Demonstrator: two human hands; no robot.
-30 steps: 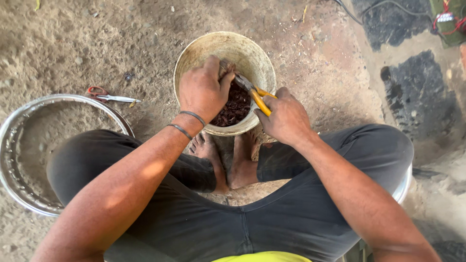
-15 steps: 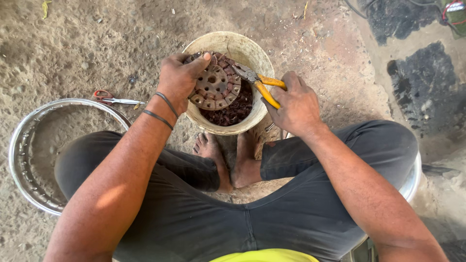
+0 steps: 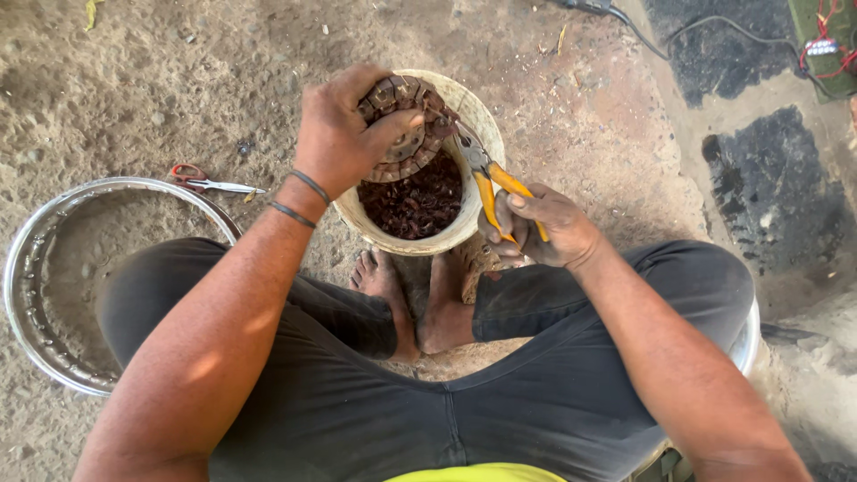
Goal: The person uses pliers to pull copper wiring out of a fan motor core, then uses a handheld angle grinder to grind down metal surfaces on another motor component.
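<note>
My left hand [image 3: 344, 134] grips a round, rusty brown slotted metal core [image 3: 409, 134] and holds it tilted over a cream plastic bucket [image 3: 464, 107]. The bucket stands on the ground just beyond my bare feet and holds dark reddish-brown wire scraps [image 3: 415, 203]. My right hand [image 3: 540, 228] is closed on the yellow handles of a pair of pliers [image 3: 486, 178]. The pliers' jaws reach up to the right edge of the core.
A large shiny metal rim [image 3: 54, 232] lies on the dirt at my left knee. Red-handled scissors [image 3: 205, 183] lie just beyond it. Dark patches, a cable and a green board with wires sit at the far right.
My left hand lifted the round core out of the bucket and raised it over the rim. My right hand drew back toward my right knee, pliers still pointing at the core.
</note>
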